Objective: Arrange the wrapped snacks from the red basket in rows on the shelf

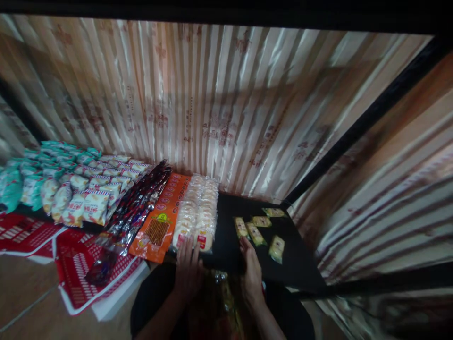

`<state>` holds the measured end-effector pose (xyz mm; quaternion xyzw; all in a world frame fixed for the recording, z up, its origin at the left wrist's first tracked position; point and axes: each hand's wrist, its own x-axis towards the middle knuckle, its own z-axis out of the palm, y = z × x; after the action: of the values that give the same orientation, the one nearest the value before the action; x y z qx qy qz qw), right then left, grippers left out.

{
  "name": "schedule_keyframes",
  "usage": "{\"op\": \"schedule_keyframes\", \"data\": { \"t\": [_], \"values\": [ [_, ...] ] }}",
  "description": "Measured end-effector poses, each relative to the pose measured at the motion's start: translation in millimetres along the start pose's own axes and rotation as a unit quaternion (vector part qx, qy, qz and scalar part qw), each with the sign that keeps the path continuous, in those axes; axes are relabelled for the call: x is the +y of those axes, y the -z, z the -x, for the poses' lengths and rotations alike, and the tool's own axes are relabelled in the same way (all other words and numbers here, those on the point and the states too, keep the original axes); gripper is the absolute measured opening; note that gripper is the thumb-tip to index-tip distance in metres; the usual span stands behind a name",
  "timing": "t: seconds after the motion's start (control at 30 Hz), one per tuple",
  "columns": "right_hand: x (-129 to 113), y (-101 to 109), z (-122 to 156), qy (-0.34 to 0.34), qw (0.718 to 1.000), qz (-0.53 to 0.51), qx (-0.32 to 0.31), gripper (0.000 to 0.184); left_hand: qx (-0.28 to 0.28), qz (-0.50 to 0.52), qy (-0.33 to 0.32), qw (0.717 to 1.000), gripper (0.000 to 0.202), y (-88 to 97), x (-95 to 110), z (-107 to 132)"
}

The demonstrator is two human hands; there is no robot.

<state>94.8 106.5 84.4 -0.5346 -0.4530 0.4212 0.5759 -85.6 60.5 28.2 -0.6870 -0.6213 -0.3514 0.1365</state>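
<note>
My left hand lies with its fingers stretched out against the front end of the clear-wrapped round white rice crackers, which stand in two rows on the black shelf. My right hand is open, its fingertips at the lower end of a small yellow-wrapped snack packet. More packets like it lie loosely to the right, one of them nearer the front. Between my forearms, low down, shiny yellowish packaging shows dimly; its contents cannot be made out.
Left of the crackers lie an orange snack bag, dark shiny packets, white snack bags and teal bags. Red baskets sit below on the floor. A pleated curtain hangs behind, with black frame bars around the shelf.
</note>
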Motion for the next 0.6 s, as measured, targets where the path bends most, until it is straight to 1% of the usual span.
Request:
{"op": "schedule_keyframes", "data": {
  "t": [0.07, 0.17, 0.23, 0.27, 0.33, 0.4, 0.5, 0.6],
  "values": [
    [7.9, 11.0, 23.7, -0.014, 0.999, 0.05, -0.01, 0.048, -0.043, 0.044, -0.043, 0.997, 0.046, 8.5, 10.3, 17.1],
    [25.5, 21.2, 51.6, -0.04, 0.994, 0.098, -0.026, 0.046, -0.135, 0.109, -0.111, 0.979, 0.041, 18.9, 23.9, 42.7],
    [41.8, 26.4, 64.2, -0.052, 0.988, 0.14, -0.037, 0.043, -0.214, 0.132, -0.119, 0.961, 0.04, 20.8, 30.1, 57.1],
    [51.1, 29.1, 69.0, -0.053, 0.982, 0.173, -0.047, 0.04, -0.255, 0.137, -0.107, 0.951, 0.04, 20.2, 32.3, 63.0],
    [70.8, 34.9, 76.6, -0.054, 0.962, 0.258, -0.069, 0.035, -0.328, 0.142, -0.063, 0.932, 0.043, 17.0, 35.8, 71.7],
    [89.5, 40.5, 82.1, -0.05, 0.941, 0.326, -0.079, 0.033, -0.379, 0.144, -0.009, 0.914, 0.047, 13.3, 38.4, 75.8],
    [109.5, 46.2, 88.0, -0.051, 0.914, 0.391, -0.094, 0.032, -0.431, 0.134, 0.064, 0.89, 0.048, 9.3, 42.0, 75.2],
    [117.2, 47.3, 92.6, -0.031, 0.897, 0.428, -0.103, 0.033, -0.471, 0.111, 0.134, 0.865, 0.045, 4.4, 45.3, 72.9]
  ]
}}
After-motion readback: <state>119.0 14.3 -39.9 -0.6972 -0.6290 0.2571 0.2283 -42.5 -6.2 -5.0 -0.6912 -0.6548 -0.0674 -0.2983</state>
